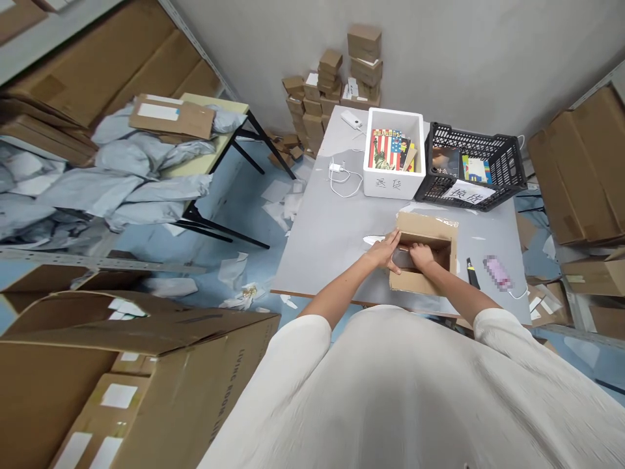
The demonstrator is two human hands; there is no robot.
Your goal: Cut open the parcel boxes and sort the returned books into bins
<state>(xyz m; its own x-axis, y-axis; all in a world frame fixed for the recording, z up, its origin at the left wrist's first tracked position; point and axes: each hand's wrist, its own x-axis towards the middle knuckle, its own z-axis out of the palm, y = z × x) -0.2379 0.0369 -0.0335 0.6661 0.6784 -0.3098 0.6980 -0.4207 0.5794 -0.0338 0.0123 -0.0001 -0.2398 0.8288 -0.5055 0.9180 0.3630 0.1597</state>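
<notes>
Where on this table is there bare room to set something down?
Widest: the grey table between its left edge, the white charger and the left hand. Smaller, not quite bare: between the black plastic crate and utility knife. Crowded: the back, with the white foam box beside that crate, and right of the open carton, with knife and pixelated pink object.

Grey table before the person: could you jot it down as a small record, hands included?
Left hand: at the cardboard box, left side
Right hand: inside the box; grip unclear
Box: open, on the grey table
Beyond it: white foam box and black plastic crate, both holding books
Right of it: box cutter, pixelated pink item
Left of foam box: white charger, cable
</notes>
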